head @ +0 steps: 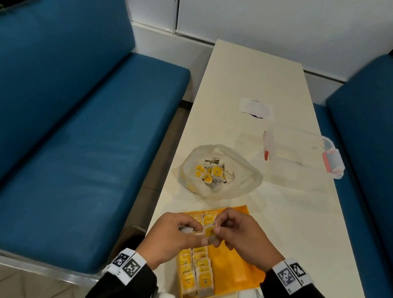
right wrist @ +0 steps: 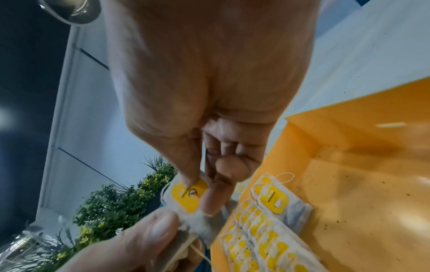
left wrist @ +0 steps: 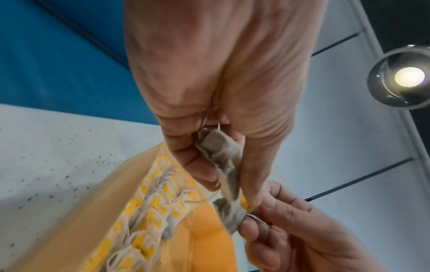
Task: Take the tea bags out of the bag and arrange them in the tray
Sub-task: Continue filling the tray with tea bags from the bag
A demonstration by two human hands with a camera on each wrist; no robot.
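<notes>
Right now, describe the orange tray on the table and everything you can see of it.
The tray is a shallow, rectangular, orange plastic dish with low raised walls, lying flat at the near end of the table. Its left side holds rows of tea bags with yellow tags, overlapping; its right side is bare apart from dark specks. The left hand and right hand hover above its far part, pinching tea bags, not touching the tray.

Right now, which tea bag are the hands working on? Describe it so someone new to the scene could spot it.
Start at the cream table between the blue benches, then the yellow tray at its near end. Above the tray's rows, the left hand and right hand pinch one tea bag between them. It is the only one lifted off the tray, its yellow tag under the right thumb.
</notes>
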